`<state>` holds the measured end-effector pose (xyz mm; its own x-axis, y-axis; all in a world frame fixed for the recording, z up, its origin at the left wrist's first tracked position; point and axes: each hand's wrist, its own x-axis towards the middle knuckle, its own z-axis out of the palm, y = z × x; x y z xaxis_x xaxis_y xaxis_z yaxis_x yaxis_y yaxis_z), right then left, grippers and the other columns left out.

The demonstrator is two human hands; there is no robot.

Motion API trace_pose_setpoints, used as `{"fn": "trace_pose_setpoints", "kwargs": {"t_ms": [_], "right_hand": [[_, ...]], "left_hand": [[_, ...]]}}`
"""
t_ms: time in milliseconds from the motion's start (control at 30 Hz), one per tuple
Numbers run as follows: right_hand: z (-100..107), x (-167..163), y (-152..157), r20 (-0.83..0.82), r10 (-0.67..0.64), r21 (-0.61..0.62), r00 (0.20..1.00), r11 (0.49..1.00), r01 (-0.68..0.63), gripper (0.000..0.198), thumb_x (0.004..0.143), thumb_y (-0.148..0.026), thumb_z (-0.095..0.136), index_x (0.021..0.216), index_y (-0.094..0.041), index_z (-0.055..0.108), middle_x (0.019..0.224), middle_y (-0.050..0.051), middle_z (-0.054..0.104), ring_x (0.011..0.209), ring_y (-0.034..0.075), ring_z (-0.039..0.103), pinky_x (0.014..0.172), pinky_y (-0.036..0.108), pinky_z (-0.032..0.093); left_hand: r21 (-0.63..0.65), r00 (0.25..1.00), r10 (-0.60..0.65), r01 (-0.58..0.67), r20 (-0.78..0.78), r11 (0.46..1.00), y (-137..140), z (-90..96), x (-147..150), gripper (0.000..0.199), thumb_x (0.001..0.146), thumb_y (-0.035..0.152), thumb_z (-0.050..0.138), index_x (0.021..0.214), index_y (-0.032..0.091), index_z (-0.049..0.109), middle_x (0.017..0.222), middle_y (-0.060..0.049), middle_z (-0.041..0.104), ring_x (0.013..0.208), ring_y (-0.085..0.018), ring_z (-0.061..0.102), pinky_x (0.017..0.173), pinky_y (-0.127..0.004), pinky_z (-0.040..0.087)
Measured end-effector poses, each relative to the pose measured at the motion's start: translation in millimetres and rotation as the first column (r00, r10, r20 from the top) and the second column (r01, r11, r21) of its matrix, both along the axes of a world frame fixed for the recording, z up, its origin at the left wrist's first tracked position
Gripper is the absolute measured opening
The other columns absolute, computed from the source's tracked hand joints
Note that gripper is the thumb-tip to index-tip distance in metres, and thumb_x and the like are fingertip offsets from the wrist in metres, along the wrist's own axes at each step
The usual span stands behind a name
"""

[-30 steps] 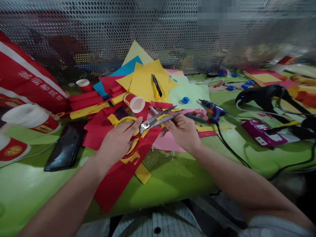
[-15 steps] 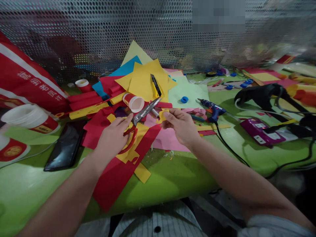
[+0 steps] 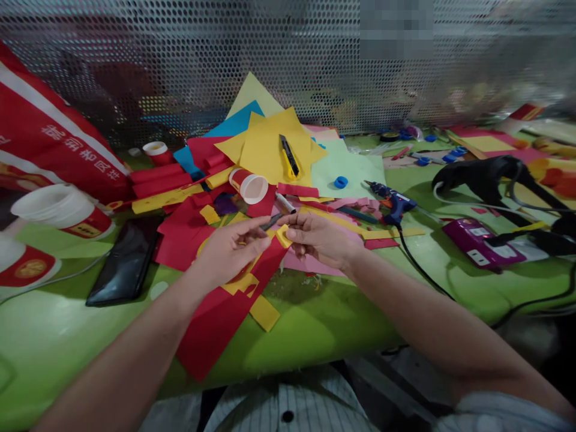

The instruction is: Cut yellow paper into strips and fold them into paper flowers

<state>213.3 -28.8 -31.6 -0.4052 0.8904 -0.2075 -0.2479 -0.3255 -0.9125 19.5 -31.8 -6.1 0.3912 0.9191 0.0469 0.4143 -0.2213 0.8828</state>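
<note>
My right hand pinches a small piece of yellow paper between thumb and fingers. Close on its left, my left hand is half curled, thumb and forefinger apart, with the thumb tip near the paper's edge. Grey scissors blades show in part between the hands; my left hand hides most of the scissors. Beneath both hands lie a long red paper strip and cut yellow paper scraps.
A paper cup lies on its side behind my hands. Beyond it, a utility knife rests on yellow sheets. A glue gun and purple power socket are to the right; a phone and stacked cups to the left.
My left hand has moved right, toward the yellow paper, and now covers most of the scissors. My right hand has brought the paper slightly left and nearer to me.
</note>
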Motion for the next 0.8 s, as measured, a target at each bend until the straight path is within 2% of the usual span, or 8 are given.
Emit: {"fn": "trace_pose_setpoints", "kwargs": {"t_ms": [100, 200, 367, 500, 567, 667, 800], "right_hand": [[0, -4, -2, -0.014, 0.046, -0.011, 0.999, 0.999, -0.046, 0.035, 0.061, -0.026, 0.077, 0.086, -0.017, 0.055, 0.056, -0.009, 0.054, 0.038, 0.003, 0.044, 0.038, 0.017, 0.040], [-2, -6, -3, -0.033, 0.090, -0.008, 0.995, 0.996, -0.090, 0.037, 0.060, -0.028, 0.078, 0.086, -0.017, 0.055, 0.058, -0.008, 0.054, 0.039, 0.002, 0.044, 0.038, 0.016, 0.040], [-5, -5, -3, -0.054, 0.173, 0.029, 0.983, 0.985, -0.172, 0.039, 0.061, -0.033, 0.078, 0.088, -0.017, 0.055, 0.059, -0.007, 0.056, 0.039, 0.003, 0.047, 0.038, 0.016, 0.041], [-6, -3, -2, -0.011, 0.192, 0.072, 0.981, 0.979, -0.191, 0.039, 0.064, -0.031, 0.076, 0.092, -0.016, 0.054, 0.063, -0.005, 0.058, 0.045, 0.005, 0.052, 0.040, 0.017, 0.044], [-5, -4, -3, 0.039, 0.146, 0.092, 0.988, 0.984, -0.149, 0.037, 0.065, -0.028, 0.075, 0.093, -0.017, 0.054, 0.065, -0.004, 0.059, 0.050, 0.007, 0.054, 0.043, 0.018, 0.047], [-3, -7, -6, 0.096, -0.004, 0.161, 0.995, 0.987, -0.012, 0.034, 0.064, -0.025, 0.075, 0.092, -0.018, 0.056, 0.072, -0.003, 0.060, 0.057, 0.009, 0.058, 0.050, 0.023, 0.052], [0, -9, -10, 0.132, -0.131, 0.323, 0.983, 0.943, 0.083, 0.019, 0.068, -0.027, 0.069, 0.085, -0.020, 0.064, 0.075, -0.002, 0.063, 0.058, 0.009, 0.058, 0.057, 0.025, 0.053]], "left_hand": [[-0.177, 0.981, -0.050, 0.084, 0.186, 0.981, -4, -2.7, 9, 0.042, 0.071, 0.031, 0.063, 0.112, 0.018, 0.063, 0.066, 0.000, 0.063, 0.051, -0.010, 0.054, 0.051, -0.023, 0.045], [-0.289, 0.953, -0.048, 0.138, 0.299, 0.947, -6, -6.7, 13, 0.040, 0.071, 0.023, 0.060, 0.110, 0.016, 0.063, 0.056, 0.003, 0.059, 0.047, -0.009, 0.053, 0.048, -0.021, 0.044], [-0.357, 0.897, -0.008, 0.185, 0.443, 0.915, -9, -11.4, 15, 0.040, 0.070, 0.019, 0.059, 0.110, 0.015, 0.061, 0.058, 0.002, 0.059, 0.051, -0.011, 0.056, 0.047, -0.022, 0.047], [-0.371, 0.869, -0.005, 0.217, 0.495, 0.903, -8, -14.3, 16, 0.030, 0.071, 0.022, 0.062, 0.100, 0.016, 0.061, 0.060, 0.002, 0.059, 0.050, -0.010, 0.057, 0.045, -0.021, 0.047], [-0.379, 0.858, 0.018, 0.208, 0.514, 0.902, -8, -15.1, 17, 0.024, 0.068, 0.020, 0.063, 0.092, 0.016, 0.060, 0.064, 0.002, 0.060, 0.050, -0.010, 0.058, 0.045, -0.021, 0.047], [-0.404, 0.843, 0.075, 0.175, 0.533, 0.898, -7, -14.0, 18, 0.021, 0.066, 0.017, 0.063, 0.086, 0.017, 0.058, 0.066, 0.002, 0.061, 0.049, -0.010, 0.059, 0.044, -0.021, 0.048], [-0.432, 0.833, 0.158, 0.105, 0.530, 0.896, -7, -9.4, 18, 0.021, 0.063, 0.018, 0.063, 0.084, 0.016, 0.057, 0.063, 0.003, 0.061, 0.047, -0.011, 0.059, 0.044, -0.023, 0.049]]}}
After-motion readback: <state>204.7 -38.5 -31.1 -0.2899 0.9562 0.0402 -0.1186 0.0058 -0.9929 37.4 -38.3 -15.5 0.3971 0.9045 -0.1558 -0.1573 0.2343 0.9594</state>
